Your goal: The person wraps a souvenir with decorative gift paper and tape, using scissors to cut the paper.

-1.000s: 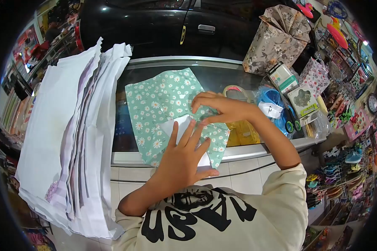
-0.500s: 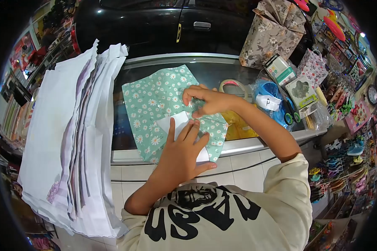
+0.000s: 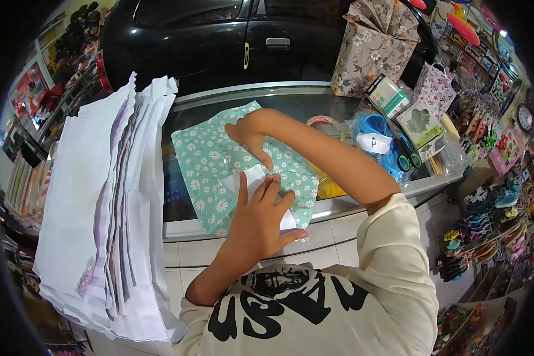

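Observation:
Green gift wrapping paper with white daisies (image 3: pixel 201 160) lies on the glass counter, folded so that part of its white underside (image 3: pixel 234 183) shows. My left hand (image 3: pixel 260 210) is spread over the lower part of the paper, fingers apart and fingertips pressing on the folded area. Across the upper part reaches my right hand (image 3: pixel 250 133), its thumb pointing down toward the left fingertips and its index finger stretched to the left. The other right fingers are partly hidden behind the hand. Neither hand holds anything up from the counter.
A roll of tape (image 3: pixel 326 123) sits behind my right forearm. Farther right are scissors (image 3: pixel 406 155), a blue tape dispenser-like item in plastic (image 3: pixel 373 127) and boxed packs (image 3: pixel 420 126). A floral paper bag (image 3: pixel 373 53) stands at the back. Stacked paper sheets (image 3: pixel 71 202) fill the left side.
My right hand has moved left and slightly up across the paper, its forearm now reaching farther over the counter. My left hand stays pressed in place. The view has shifted slightly.

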Demonstrator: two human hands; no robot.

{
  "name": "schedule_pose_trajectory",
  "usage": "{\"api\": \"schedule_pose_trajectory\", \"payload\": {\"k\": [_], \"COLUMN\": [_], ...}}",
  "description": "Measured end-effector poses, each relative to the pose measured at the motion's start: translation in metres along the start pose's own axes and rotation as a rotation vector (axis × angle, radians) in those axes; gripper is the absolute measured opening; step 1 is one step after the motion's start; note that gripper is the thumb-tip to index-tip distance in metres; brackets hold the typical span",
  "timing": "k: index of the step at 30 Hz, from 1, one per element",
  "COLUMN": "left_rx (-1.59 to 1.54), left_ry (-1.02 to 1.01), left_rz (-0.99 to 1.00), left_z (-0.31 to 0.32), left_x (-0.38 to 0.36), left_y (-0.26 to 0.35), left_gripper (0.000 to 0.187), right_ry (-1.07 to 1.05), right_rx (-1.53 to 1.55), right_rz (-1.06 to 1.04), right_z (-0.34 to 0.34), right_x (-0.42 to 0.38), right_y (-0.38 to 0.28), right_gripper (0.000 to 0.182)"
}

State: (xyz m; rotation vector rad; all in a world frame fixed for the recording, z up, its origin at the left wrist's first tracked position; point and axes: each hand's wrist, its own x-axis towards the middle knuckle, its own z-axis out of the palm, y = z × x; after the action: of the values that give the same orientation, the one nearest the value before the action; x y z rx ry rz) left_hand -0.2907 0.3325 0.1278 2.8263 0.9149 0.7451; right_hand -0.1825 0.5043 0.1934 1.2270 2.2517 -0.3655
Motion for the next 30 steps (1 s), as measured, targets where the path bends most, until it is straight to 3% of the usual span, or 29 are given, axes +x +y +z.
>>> {"api": "schedule_pose_trajectory", "payload": {"k": [5, 11, 14, 17, 19, 21, 23, 28, 30], "left_rx": [-0.005, 0.018, 0.009, -0.015, -0.044, -0.071, -0.093, -0.035, -0.036], "left_ry": [0.001, -0.005, -0.006, 0.018, -0.021, -0.046, -0.046, 0.034, -0.062], "left_rz": [0.004, 0.007, 0.006, -0.001, -0.021, -0.042, -0.066, -0.108, -0.176], "left_z": [0.001, 0.001, 0.000, -0.001, -0.003, -0.005, -0.006, -0.003, -0.006], "left_x": [0.000, 0.001, 0.000, -0.001, 0.000, 0.000, 0.002, 0.008, 0.014], "left_y": [0.000, 0.001, 0.001, 0.001, 0.000, 0.000, -0.001, 0.000, -0.003], "left_gripper": [0.069, 0.069, 0.070, 0.071, 0.072, 0.073, 0.074, 0.033, 0.034], "right_ry": [-0.119, 0.002, 0.272, 0.498, 0.687, 0.746, 0.700, 0.937, 0.954], "right_rx": [0.044, 0.197, 0.327, 0.515, 0.452, 0.361, 0.311, 0.233, 0.266], "right_rz": [-0.038, -0.024, -0.138, -0.431, -0.542, -0.370, -0.181, -0.194, -0.215], "right_z": [-0.005, -0.003, 0.017, 0.041, 0.074, 0.103, 0.130, 0.180, 0.180], "right_x": [0.012, 0.004, -0.013, -0.053, -0.083, -0.128, -0.155, -0.165, -0.167], "right_y": [0.003, 0.015, 0.026, 0.033, 0.038, 0.025, 0.013, 0.010, 0.008], "right_gripper": [0.120, 0.111, 0.084, 0.042, 0.017, 0.015, 0.024, 0.032, 0.037]}}
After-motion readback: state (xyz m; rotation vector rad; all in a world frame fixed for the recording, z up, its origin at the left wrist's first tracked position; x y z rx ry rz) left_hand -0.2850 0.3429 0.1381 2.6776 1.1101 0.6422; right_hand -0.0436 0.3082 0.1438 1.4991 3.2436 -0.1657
